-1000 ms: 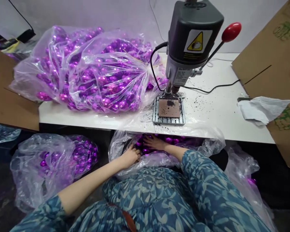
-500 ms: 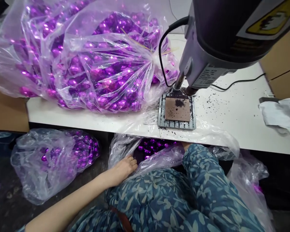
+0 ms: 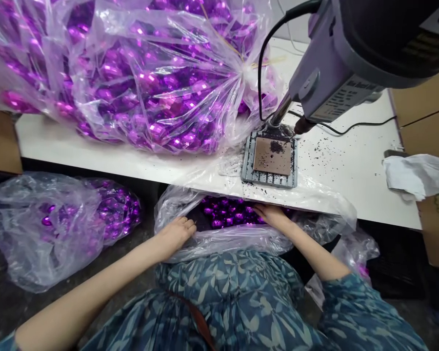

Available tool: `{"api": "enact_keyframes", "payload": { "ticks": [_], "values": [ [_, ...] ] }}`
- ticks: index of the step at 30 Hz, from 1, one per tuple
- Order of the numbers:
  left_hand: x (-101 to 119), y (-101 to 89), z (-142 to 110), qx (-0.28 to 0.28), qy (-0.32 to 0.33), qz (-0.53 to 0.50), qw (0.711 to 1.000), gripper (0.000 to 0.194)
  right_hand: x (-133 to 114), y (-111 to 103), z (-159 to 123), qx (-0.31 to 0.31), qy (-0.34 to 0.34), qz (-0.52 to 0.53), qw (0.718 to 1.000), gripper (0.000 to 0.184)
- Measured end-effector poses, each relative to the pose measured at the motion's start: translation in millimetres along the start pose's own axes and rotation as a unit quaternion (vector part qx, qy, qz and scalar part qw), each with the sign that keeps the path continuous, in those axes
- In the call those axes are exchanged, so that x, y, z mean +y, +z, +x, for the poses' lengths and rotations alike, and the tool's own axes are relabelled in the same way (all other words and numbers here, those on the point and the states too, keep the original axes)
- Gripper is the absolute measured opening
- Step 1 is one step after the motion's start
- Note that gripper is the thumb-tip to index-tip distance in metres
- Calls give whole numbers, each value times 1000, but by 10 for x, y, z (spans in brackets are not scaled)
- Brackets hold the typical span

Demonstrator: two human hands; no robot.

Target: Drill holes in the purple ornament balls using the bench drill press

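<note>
An open clear plastic bag (image 3: 237, 239) lies across my lap under the table's front edge, with shiny faceted purple balls (image 3: 223, 213) inside. My left hand (image 3: 177, 235) is at the bag's left side, its fingers curled over the rim. At the right end of the opening, my right hand (image 3: 272, 216) reaches in among the balls. Its fingers look stretched out, with the tips partly hidden below the table edge, and no ball shows in its grasp.
A large tied bag of purple balls (image 3: 161, 92) covers the table's left part. The drill press (image 3: 336, 63) stands over a brown plate (image 3: 274, 158) on its slotted base, with dark shavings around. White tissue (image 3: 409, 175) lies at right. Another filled bag (image 3: 58, 224) rests at lower left.
My right hand has moved right across the balls, out of sight under the table edge and back into view. My left hand has stayed by the bag's rim. The view has come closer to the table.
</note>
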State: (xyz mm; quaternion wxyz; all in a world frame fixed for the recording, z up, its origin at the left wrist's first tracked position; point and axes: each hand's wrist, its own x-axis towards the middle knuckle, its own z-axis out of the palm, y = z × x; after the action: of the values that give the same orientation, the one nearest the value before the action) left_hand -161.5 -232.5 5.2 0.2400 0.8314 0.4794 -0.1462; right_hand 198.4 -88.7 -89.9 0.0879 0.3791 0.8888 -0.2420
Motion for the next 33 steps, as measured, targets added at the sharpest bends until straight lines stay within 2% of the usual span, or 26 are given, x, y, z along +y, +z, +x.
{"api": "enact_keyframes", "payload": {
  "ticks": [5,15,20,24,28,30,33],
  "values": [
    [54,5,42,16,-19,-9,1000,22,0,39,-578,-75,-10,20,997,47],
    [116,-104,48,23,-49,7,999,21,126,-83,-1218,-78,-15,21,997,48],
    [26,-154,9,28,-69,-3,997,21,16,-115,-1225,-2,-10,3,1000,47],
    [-173,-154,-107,58,-81,-28,995,22,-189,-301,-1221,64,-41,-22,997,45],
    [-184,-190,-171,80,-23,-54,995,27,-398,-619,-1396,146,-76,-48,985,37],
    [-122,-267,-178,90,24,-69,993,29,-496,-781,-1520,198,-78,-61,975,23],
    [-73,-438,-181,123,76,-103,984,30,-610,-944,-1661,266,-69,-75,959,17]
  ]
}}
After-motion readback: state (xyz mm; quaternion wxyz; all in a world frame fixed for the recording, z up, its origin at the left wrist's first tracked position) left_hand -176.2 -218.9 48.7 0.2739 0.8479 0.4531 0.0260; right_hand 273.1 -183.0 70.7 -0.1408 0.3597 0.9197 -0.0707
